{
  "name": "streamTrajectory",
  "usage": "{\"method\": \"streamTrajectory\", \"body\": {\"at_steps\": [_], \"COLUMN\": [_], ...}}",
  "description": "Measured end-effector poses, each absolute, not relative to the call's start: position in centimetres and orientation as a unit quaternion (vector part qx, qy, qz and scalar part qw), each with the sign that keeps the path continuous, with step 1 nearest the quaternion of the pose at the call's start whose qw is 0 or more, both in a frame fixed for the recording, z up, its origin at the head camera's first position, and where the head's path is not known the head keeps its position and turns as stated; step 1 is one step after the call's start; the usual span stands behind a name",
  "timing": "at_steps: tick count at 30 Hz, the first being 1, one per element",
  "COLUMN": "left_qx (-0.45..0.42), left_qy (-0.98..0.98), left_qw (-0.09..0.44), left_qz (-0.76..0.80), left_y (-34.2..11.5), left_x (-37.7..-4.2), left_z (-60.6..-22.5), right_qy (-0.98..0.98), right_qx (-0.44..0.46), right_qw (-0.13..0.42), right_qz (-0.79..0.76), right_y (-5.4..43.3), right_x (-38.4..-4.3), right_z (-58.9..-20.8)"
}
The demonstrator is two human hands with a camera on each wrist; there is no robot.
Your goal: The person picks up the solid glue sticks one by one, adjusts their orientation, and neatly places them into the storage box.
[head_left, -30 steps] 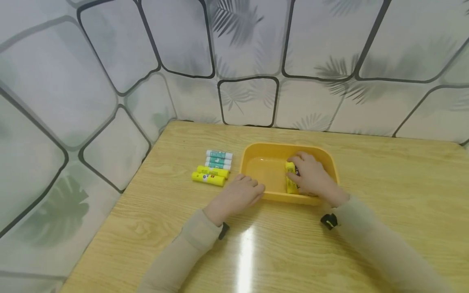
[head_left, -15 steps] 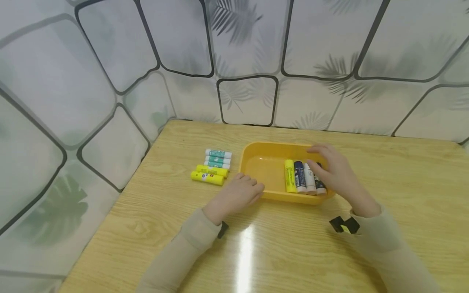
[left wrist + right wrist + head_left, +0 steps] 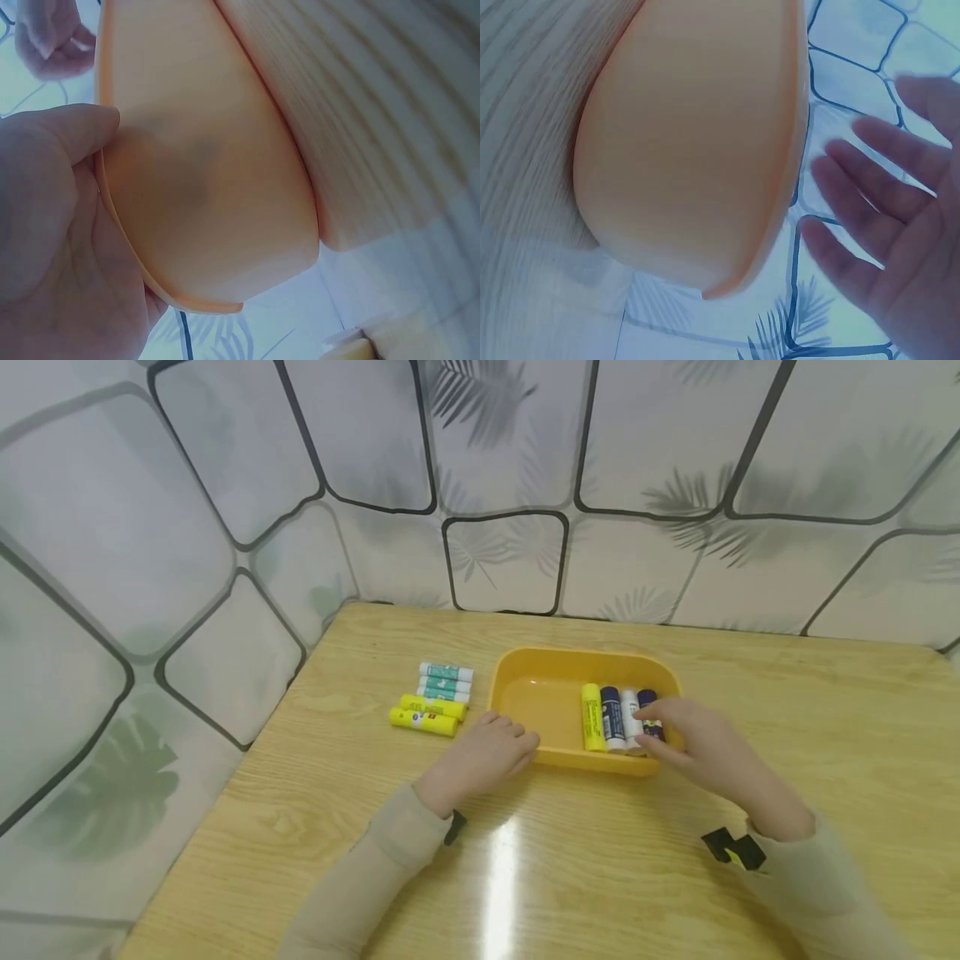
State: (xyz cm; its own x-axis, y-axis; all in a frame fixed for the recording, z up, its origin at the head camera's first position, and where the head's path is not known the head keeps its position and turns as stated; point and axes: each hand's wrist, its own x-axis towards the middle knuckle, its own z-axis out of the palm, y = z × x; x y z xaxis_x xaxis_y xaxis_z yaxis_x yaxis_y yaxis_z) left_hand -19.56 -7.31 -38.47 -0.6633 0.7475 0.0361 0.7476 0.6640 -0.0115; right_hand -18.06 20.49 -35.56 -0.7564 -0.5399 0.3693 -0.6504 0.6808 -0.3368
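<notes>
My left hand point(image 3: 483, 756) holds the near left corner of a yellow-orange plastic tray point(image 3: 592, 762). In the left wrist view its thumb presses the outer wall near the rim, fingers over the inside. Four sticks would stand as several: a yellow glue stick point(image 3: 592, 718), a dark blue one point(image 3: 612, 717), a white one point(image 3: 631, 714) and another dark blue one point(image 3: 648, 706) lie side by side in the tray's right part. Over the tray's right edge hovers my right hand point(image 3: 708, 752), thumb and fingers spread apart, nothing between them, partly covering the rightmost stick.
Left of the tray, on the wooden table point(image 3: 600, 843), lie two yellow glue sticks point(image 3: 423, 721) and several white-and-green ones point(image 3: 446, 673) in a stacked row. A patterned wall point(image 3: 502, 560) rises behind the table's far edge.
My right hand has let go of the glue sticks in the tray, lifted off and drawn back to the right and nearer, uncovering them. The left hand stays on the tray's corner.
</notes>
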Motion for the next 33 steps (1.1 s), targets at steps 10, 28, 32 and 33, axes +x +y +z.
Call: {"method": "streamTrajectory", "body": {"at_steps": [10,28,32,33], "left_qx": [-0.412,-0.41,-0.408,-0.406], "left_qy": [-0.911,-0.912,-0.913,-0.914], "left_qw": [0.02,0.001,-0.002,-0.003], "left_qz": [0.001,0.006,0.008,0.007], "left_y": [-7.2,-7.4,-7.4,-7.4], "left_x": [-19.8,-19.7,-19.7,-19.7], "left_z": [-38.6,-38.2,-38.2,-38.1], "right_qy": [-0.91,-0.926,-0.931,-0.931], "right_qx": [0.369,0.364,0.356,0.355], "right_qw": [-0.03,0.023,0.049,0.055], "right_qz": [0.185,0.096,0.066,0.062], "right_y": [21.1,19.9,19.7,19.7], "right_x": [-17.9,-17.9,-17.7,-17.7], "right_z": [-36.8,-38.7,-39.2,-39.2]}}
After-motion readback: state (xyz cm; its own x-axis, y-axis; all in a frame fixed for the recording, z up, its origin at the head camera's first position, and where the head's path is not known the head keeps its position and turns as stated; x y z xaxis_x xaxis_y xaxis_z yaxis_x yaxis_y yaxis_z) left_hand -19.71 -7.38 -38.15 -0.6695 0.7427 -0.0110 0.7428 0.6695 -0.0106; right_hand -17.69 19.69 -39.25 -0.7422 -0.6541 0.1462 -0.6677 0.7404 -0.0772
